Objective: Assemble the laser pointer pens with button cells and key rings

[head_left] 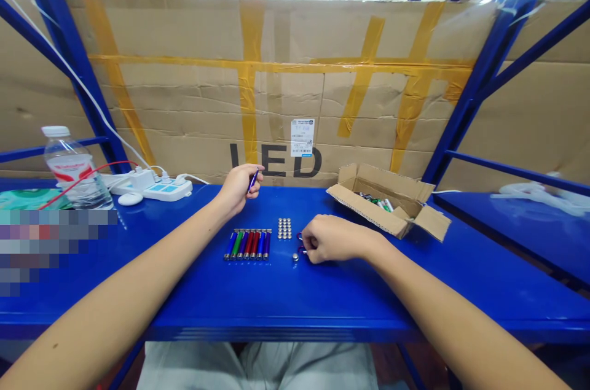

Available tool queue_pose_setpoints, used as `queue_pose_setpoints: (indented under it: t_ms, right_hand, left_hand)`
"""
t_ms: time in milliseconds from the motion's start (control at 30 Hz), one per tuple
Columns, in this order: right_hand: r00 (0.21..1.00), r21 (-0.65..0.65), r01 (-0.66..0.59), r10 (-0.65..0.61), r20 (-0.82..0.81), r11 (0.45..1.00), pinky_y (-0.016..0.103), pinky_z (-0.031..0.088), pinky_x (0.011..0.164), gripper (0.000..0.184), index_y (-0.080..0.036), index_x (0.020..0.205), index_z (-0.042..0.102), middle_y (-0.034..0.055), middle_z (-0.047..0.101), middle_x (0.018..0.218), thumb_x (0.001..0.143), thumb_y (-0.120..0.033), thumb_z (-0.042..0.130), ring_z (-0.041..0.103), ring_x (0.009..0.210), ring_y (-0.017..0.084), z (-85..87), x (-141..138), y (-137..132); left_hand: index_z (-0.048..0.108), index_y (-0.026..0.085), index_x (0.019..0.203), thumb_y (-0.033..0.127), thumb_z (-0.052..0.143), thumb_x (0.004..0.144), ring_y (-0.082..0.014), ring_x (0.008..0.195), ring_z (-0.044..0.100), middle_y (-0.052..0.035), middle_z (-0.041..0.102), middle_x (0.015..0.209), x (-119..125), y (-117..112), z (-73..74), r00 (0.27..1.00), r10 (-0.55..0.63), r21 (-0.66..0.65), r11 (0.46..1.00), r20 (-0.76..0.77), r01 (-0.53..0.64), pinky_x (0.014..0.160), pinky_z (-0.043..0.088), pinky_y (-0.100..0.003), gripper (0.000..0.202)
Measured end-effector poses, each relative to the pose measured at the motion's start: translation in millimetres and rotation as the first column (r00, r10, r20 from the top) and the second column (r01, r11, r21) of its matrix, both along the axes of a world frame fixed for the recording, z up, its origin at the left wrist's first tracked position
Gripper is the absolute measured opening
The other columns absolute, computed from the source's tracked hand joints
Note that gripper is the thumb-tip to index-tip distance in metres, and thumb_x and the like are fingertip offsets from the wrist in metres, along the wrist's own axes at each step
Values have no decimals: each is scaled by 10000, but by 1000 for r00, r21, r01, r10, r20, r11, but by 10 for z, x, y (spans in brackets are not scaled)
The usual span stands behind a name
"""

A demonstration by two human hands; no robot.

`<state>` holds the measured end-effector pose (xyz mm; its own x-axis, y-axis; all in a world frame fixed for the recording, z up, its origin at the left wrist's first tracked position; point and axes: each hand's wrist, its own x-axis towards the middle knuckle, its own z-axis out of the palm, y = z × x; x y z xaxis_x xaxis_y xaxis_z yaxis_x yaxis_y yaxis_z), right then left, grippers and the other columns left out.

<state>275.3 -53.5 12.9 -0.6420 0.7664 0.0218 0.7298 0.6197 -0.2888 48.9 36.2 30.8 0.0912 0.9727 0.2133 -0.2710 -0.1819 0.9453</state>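
My left hand [240, 189] is raised over the back of the blue table, closed on a slim purple penlight tube [253, 180]. On the tabletop my right hand [323, 238] has its fingers curled down; what is in them, if anything, is hidden. Small reddish-purple loops [302, 249] show at its fingertips. Just left of these lies a single silver cap [295, 257]. Several silver caps [284, 228] stand in tidy columns between my hands. A row of blue, green, red and purple penlight tubes [247, 245] lies side by side below my left hand.
An open cardboard box [369, 209] with small batteries [384, 204] stands at the back right. At the back left are a power strip [167, 189], cables and a water bottle [76, 169]. A large cardboard sheet [198, 107] and blue rack posts [465, 107] bound the table [221, 310].
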Motion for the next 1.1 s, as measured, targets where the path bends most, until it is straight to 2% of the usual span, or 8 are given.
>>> queue_pose_setpoints:
  t_ms: [133, 233, 333, 433, 600, 733, 867, 1100]
  right_hand:
    - [974, 7, 57, -54, -220, 998, 243, 324, 507, 52, -187, 651, 568, -16, 588, 601, 687, -160, 594, 473, 545, 113, 125, 112, 18]
    - [892, -91, 86, -117, -437, 992, 232, 381, 503, 51, -189, 739, 505, 2, 632, 687, 789, -183, 496, 533, 551, 108, 182, 176, 74]
    - [795, -277, 8, -174, -581, 961, 217, 391, 428, 77, -202, 820, 452, 25, 669, 779, 872, -258, 453, 576, 511, 103, 132, 174, 143]
    - [736, -345, -70, -185, -651, 936, 208, 388, 401, 137, -209, 845, 457, -31, 596, 638, 896, -332, 491, 544, 453, 95, 35, 124, 191]
    - [624, -356, -121, -208, -754, 927, 214, 378, 398, 176, -215, 833, 456, -92, 455, 509, 888, -358, 544, 459, 387, 79, -29, 40, 202]
    - [595, -294, -24, -223, -772, 956, 213, 353, 374, 190, -211, 809, 475, -78, 481, 512, 881, -361, 568, 444, 383, 76, -29, 16, 214]
    - [579, -279, 26, -242, -779, 960, 209, 366, 352, 186, -205, 803, 498, -53, 539, 570, 852, -350, 605, 480, 406, 80, -24, -3, 210]
    - [389, -479, -121, -403, -829, 869, 223, 399, 370, 201, -203, 732, 484, -22, 565, 622, 795, -318, 637, 477, 428, 77, -33, -59, 201]
  left_hand:
    - [588, 130, 883, 180, 556, 722, -42, 374, 345, 15, 516, 630, 15, -40, 17, 996, 36, 53, 998, -79, -31, 346, 188, -175, 171]
    - [584, 163, 889, 220, 610, 747, -42, 388, 318, 58, 445, 570, 77, -141, 35, 962, 27, 142, 990, -271, 12, 374, 202, -184, 156]
    - [621, 168, 887, 251, 654, 752, -61, 444, 359, 54, 461, 561, 171, -269, 20, 853, -10, 256, 952, -522, 167, 427, 267, -209, 162]
    - [659, 161, 902, 279, 647, 770, -104, 621, 492, 2, 592, 715, 253, -359, -29, 760, 30, 367, 887, -650, 279, 575, 386, -244, 178]
    - [676, 163, 865, 276, 608, 792, -137, 751, 557, -16, 662, 803, 306, -397, -94, 717, -17, 386, 833, -697, 396, 719, 425, -289, 151]
    - [675, 170, 847, 264, 586, 808, -141, 730, 579, -21, 693, 764, 309, -397, -109, 727, -96, 332, 844, -679, 421, 704, 434, -289, 135]
    - [685, 155, 823, 334, 641, 802, -138, 697, 576, -38, 707, 761, 319, -378, -142, 748, -83, 335, 858, -658, 390, 680, 428, -284, 185]
    - [705, 167, 790, 341, 653, 802, -139, 692, 569, -29, 716, 762, 320, -367, -150, 737, 21, 404, 846, -676, 347, 672, 418, -279, 183]
